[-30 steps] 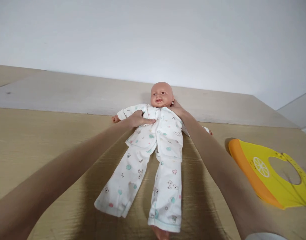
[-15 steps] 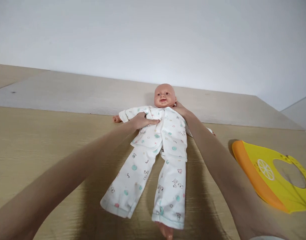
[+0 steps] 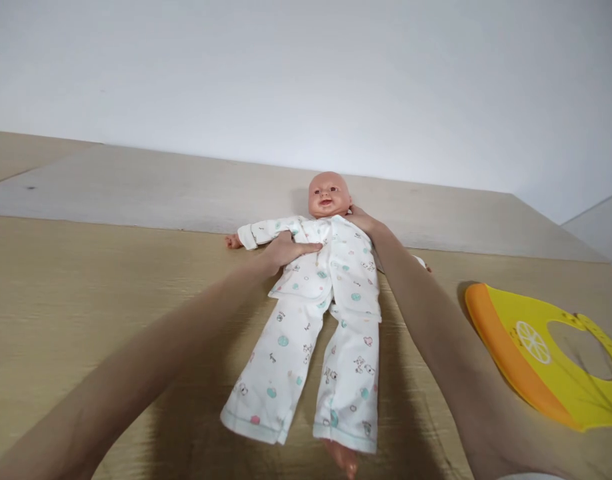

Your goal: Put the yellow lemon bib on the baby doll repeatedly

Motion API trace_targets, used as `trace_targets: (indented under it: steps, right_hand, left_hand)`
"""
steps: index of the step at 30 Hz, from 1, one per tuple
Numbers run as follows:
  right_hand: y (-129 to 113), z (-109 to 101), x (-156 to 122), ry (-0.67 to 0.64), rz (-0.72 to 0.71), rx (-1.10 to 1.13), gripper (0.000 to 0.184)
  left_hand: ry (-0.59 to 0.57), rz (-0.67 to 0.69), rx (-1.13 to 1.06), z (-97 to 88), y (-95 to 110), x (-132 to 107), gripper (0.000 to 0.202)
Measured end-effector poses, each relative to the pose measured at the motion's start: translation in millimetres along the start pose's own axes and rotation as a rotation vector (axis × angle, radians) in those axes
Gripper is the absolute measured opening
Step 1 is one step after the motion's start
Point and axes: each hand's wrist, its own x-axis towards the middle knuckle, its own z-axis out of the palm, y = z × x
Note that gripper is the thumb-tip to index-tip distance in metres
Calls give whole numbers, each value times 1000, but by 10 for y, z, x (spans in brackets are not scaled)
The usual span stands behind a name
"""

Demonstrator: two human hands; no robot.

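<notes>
A baby doll (image 3: 353, 293) in white printed pajamas lies face up in the middle of the head view, its head toward the wall. My left hand (image 3: 289, 250) grips the side of its torso under one arm. The thumb rests across the chest; the other fingers are mostly hidden. Behind the doll's neck and shoulder, my right hand (image 3: 360, 219) holds it, with its fingers largely out of sight. One bare foot sticks out of a trouser leg, while the other foot is hidden in the cloth.
A yellow bib (image 3: 556, 333) with an orange pocket edge and a citrus-slice print lies on the wooden tabletop (image 3: 86, 300) at the right, beside my right forearm. A paler board (image 3: 186, 180) runs along the back, against a white wall (image 3: 286, 80).
The doll's legs and lower body have swung a little to the right. Both hands keep their hold on it, and the bib has stayed in place.
</notes>
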Motion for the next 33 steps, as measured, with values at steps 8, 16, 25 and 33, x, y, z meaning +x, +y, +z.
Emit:
trace_targets:
  steps: [8,16,25,33]
  right_hand:
    - [-36,4,-16,-9,4,-53,90]
    - [-109,31,-87,11,26,-74,91]
    - [-160,79,-13,-24,-13,26,68]
    - [-136,1,-137,32,41,-133,73]
  left_hand:
    - [-9,11,-29,15,-16,-31,121]
    - [4,-1,-29,28,-25,-66,126]
    - [-3,1,-11,19,-20,-55,125]
    - [-15,14,-74,25,-13,-84,119]
